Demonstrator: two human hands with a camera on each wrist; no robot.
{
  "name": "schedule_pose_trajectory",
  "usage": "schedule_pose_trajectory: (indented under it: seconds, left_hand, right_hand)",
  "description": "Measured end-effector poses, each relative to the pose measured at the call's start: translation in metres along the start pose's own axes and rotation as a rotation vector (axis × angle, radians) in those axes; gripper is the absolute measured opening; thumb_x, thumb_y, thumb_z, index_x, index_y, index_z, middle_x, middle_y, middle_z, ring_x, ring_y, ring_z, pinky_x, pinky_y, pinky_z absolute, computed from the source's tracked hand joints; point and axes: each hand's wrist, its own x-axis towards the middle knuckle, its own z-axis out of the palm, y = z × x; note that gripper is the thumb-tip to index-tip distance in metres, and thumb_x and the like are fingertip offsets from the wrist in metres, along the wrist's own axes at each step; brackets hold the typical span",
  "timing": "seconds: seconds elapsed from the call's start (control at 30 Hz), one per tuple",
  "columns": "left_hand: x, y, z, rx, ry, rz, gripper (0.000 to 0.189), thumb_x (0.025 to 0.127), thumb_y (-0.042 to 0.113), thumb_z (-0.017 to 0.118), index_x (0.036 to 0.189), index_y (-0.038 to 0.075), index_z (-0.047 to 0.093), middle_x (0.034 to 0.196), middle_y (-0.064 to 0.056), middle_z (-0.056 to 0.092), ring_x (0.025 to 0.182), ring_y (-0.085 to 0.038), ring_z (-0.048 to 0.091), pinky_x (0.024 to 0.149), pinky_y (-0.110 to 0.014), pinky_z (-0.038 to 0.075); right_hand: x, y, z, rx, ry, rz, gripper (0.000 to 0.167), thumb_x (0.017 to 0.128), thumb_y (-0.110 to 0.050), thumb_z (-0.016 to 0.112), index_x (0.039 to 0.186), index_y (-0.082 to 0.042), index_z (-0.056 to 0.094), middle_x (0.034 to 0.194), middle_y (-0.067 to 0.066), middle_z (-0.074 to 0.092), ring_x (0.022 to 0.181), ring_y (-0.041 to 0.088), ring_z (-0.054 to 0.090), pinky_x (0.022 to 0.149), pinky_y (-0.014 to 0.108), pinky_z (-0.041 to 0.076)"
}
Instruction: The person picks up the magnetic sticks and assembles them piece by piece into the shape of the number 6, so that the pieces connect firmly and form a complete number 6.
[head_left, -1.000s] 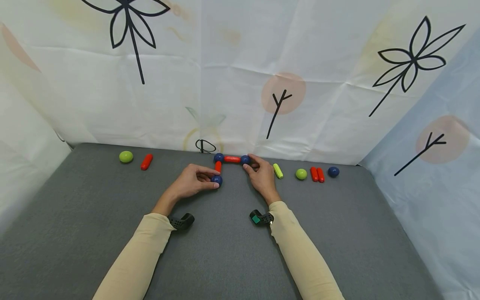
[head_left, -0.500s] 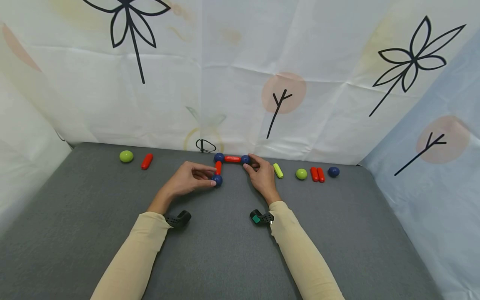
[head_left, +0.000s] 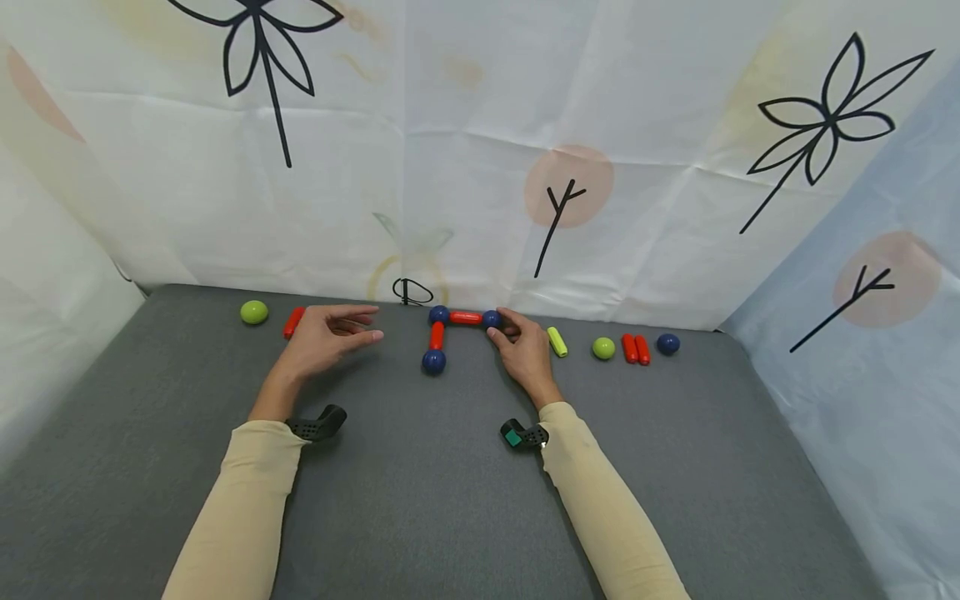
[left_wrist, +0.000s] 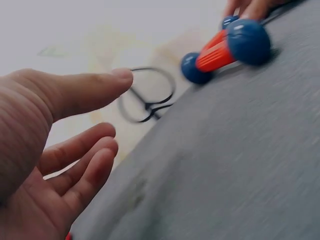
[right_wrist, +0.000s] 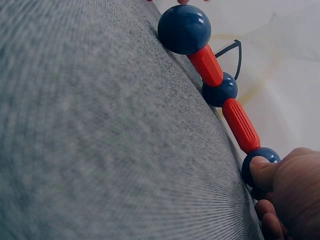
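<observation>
Three blue balls and two red rods are joined in an L on the grey table. One red rod (head_left: 466, 318) runs from the corner ball (head_left: 439, 315) to the right end ball (head_left: 491, 320); the other red rod (head_left: 437, 336) leads down to the near ball (head_left: 433, 362). My right hand (head_left: 522, 350) pinches the right end ball between thumb and fingers, also plain in the right wrist view. My left hand (head_left: 318, 340) hangs in the air left of the L, fingers apart and holding nothing. It partly covers a loose red rod (head_left: 293, 322).
A green ball (head_left: 253, 312) lies at the far left. Right of my right hand lie a yellow-green rod (head_left: 557, 342), a green ball (head_left: 603, 348), two red rods (head_left: 636, 349) and a blue ball (head_left: 667, 344). A white printed cloth (head_left: 465, 233) rises along the table's back edge.
My left hand has let go of the near blue ball and moved left toward the loose red rod. My right hand stays on the right end ball, and the L has kept its place.
</observation>
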Motion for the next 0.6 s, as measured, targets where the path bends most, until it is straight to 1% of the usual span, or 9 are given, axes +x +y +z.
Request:
schedule_pose_trajectory:
  seconds: [0.1, 0.2, 0.3, 0.47, 0.53, 0.6]
  left_hand:
    - [-0.007, -0.005, -0.014, 0.018, 0.084, -0.028, 0.053, 0.093, 0.03, 0.078, 0.138, 0.007, 0.064, 0.129, -0.019, 0.065, 0.105, -0.025, 0.063, 0.072, -0.029, 0.053]
    - [-0.014, -0.009, -0.026, 0.031, 0.175, -0.054, 0.055, 0.093, 0.034, 0.076, 0.14, 0.008, 0.063, 0.129, -0.019, 0.064, 0.098, -0.017, 0.06, 0.066, -0.025, 0.05]
    - [-0.018, -0.014, -0.034, 0.037, 0.26, -0.075, 0.055, 0.094, 0.035, 0.076, 0.14, 0.008, 0.063, 0.129, -0.021, 0.063, 0.092, -0.009, 0.057, 0.066, -0.021, 0.048]
    - [-0.021, -0.021, -0.04, 0.043, 0.378, -0.1, 0.051, 0.094, 0.029, 0.076, 0.137, 0.005, 0.065, 0.125, -0.023, 0.063, 0.087, 0.001, 0.055, 0.066, -0.015, 0.046]
    - [-0.022, -0.023, -0.04, 0.033, 0.406, -0.116, 0.05, 0.094, 0.027, 0.075, 0.137, 0.003, 0.064, 0.127, -0.022, 0.061, 0.088, 0.001, 0.055, 0.065, -0.014, 0.047]
    - [-0.023, -0.024, -0.04, 0.035, 0.424, -0.134, 0.049, 0.094, 0.026, 0.075, 0.137, 0.003, 0.064, 0.129, -0.021, 0.059, 0.094, -0.004, 0.055, 0.066, -0.013, 0.046]
  right_hand:
    - [0.0, 0.0, 0.0, 0.002, 0.001, -0.002, 0.041, 0.093, -0.016, 0.077, 0.132, -0.008, 0.068, 0.114, 0.017, 0.071, 0.1, 0.029, 0.069, 0.086, 0.043, 0.055]
    - [0.0, 0.0, 0.0, 0.002, 0.003, -0.001, 0.041, 0.093, -0.016, 0.077, 0.132, -0.008, 0.068, 0.114, 0.017, 0.071, 0.099, 0.029, 0.069, 0.085, 0.044, 0.055]
    - [0.0, 0.0, 0.0, 0.003, 0.003, 0.0, 0.041, 0.093, -0.016, 0.077, 0.132, -0.008, 0.069, 0.114, 0.018, 0.071, 0.099, 0.029, 0.069, 0.085, 0.044, 0.055]
    - [-0.001, 0.0, -0.001, 0.009, -0.004, 0.002, 0.041, 0.093, -0.016, 0.076, 0.132, -0.008, 0.068, 0.114, 0.017, 0.071, 0.1, 0.029, 0.069, 0.085, 0.044, 0.055]
    - [-0.001, 0.0, -0.001, 0.012, -0.006, 0.003, 0.041, 0.093, -0.016, 0.076, 0.132, -0.008, 0.068, 0.114, 0.017, 0.071, 0.099, 0.029, 0.069, 0.085, 0.044, 0.055]
    - [-0.001, 0.0, -0.001, 0.014, -0.007, 0.003, 0.041, 0.093, -0.016, 0.076, 0.132, -0.008, 0.068, 0.113, 0.018, 0.071, 0.099, 0.029, 0.069, 0.085, 0.044, 0.055]
